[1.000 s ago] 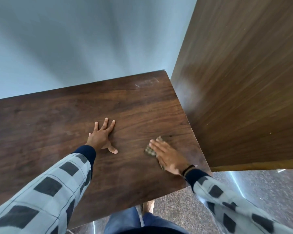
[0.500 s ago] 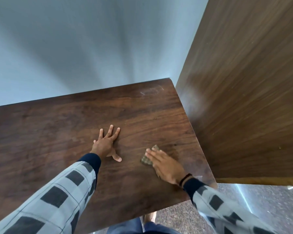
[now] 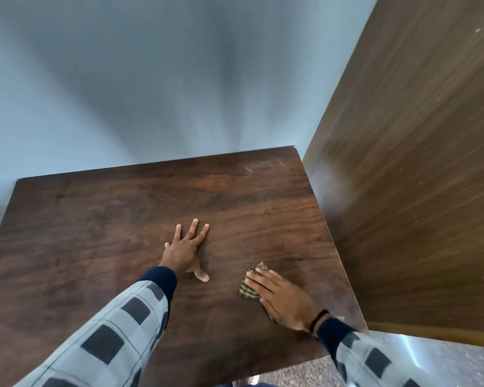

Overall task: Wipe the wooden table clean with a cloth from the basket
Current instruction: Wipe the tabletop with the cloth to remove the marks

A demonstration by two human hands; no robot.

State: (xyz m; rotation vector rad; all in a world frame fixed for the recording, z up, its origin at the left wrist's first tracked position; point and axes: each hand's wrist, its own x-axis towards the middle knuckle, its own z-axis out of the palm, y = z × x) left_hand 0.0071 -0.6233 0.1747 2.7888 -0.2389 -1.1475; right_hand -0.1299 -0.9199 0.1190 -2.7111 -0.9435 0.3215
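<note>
The dark wooden table (image 3: 109, 233) fills the lower middle of the head view. My right hand (image 3: 284, 298) lies flat with straight fingers on a small checked brown cloth (image 3: 248, 290), pressing it onto the tabletop near the right front corner. Most of the cloth is hidden under the palm. My left hand (image 3: 186, 248) rests flat on the table's middle with fingers spread, a hand's width left of the cloth. The basket is out of view.
A tall wooden panel (image 3: 417, 191) stands directly against the table's right edge. A pale blue wall (image 3: 151, 79) rises behind the table. Speckled floor (image 3: 458, 364) shows at the lower right, and faint white scratch marks (image 3: 264, 164) sit near the far right corner.
My right hand has slid the cloth a little toward me and leftward across the tabletop. The camera has tilted up, so more of the wall and the table's left edge show. My left hand stays planted.
</note>
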